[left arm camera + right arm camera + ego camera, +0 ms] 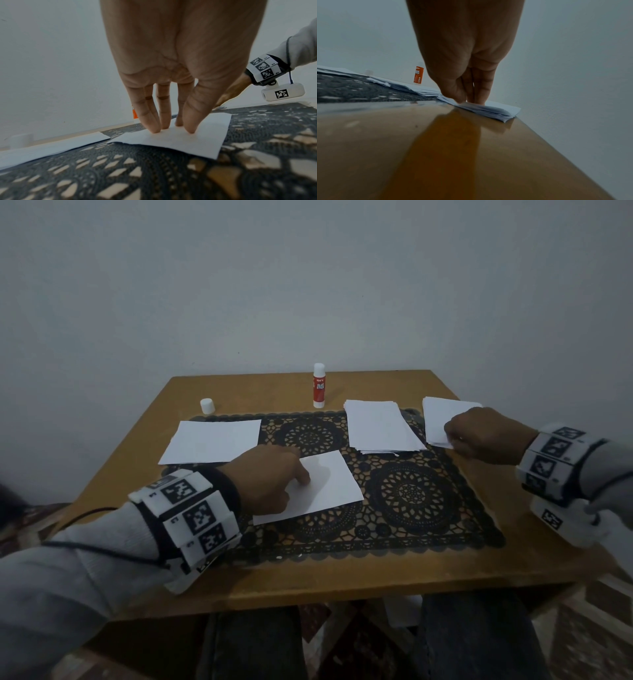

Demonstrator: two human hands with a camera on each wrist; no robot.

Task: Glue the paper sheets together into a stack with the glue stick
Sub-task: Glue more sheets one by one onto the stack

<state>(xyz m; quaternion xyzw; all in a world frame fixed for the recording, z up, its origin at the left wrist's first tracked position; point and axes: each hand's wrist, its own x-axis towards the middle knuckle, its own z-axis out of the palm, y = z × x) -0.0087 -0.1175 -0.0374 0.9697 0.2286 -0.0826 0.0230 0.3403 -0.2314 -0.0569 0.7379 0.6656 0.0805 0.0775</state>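
Left hand (270, 479) flat, straight fingertips (155, 129) pressing single sheet (325, 484), right hand (486, 434) pinching paper pile (440, 414) edge.

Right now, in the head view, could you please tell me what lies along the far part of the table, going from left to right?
White cap → large single sheet → glue stick → middle paper pile → right paper pile, which the right hand pinches at its near edge.
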